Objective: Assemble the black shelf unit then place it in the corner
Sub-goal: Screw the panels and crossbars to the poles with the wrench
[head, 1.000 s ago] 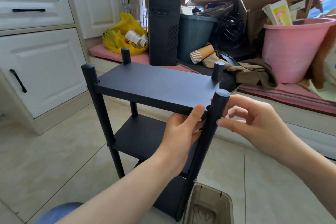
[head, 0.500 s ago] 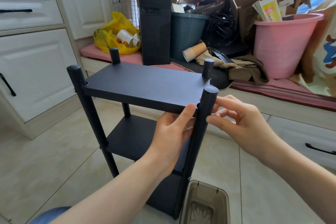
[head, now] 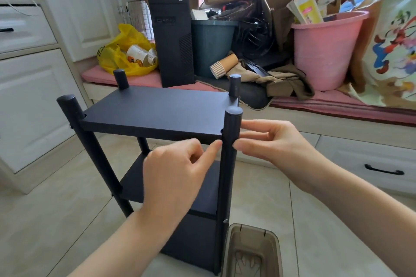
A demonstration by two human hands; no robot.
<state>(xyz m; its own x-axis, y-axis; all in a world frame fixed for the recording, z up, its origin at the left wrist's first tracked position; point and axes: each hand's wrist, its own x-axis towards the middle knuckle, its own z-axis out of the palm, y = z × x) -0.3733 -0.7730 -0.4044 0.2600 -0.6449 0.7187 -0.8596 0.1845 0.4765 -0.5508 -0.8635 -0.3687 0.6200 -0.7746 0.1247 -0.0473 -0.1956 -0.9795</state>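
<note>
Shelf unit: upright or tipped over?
Upright. On the shelf unit the boards lie level and the posts rise past the top board.

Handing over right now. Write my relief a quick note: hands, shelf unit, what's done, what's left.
Left hand: fingers curled, thumb tip by the near right post at the top shelf; any held part is hidden.
Right hand: fingertips touch that post from the right.
Black shelf unit: upright on the tiled floor, three shelves on four posts.
Left: finish that joint if needed, then move it to the corner.
</note>
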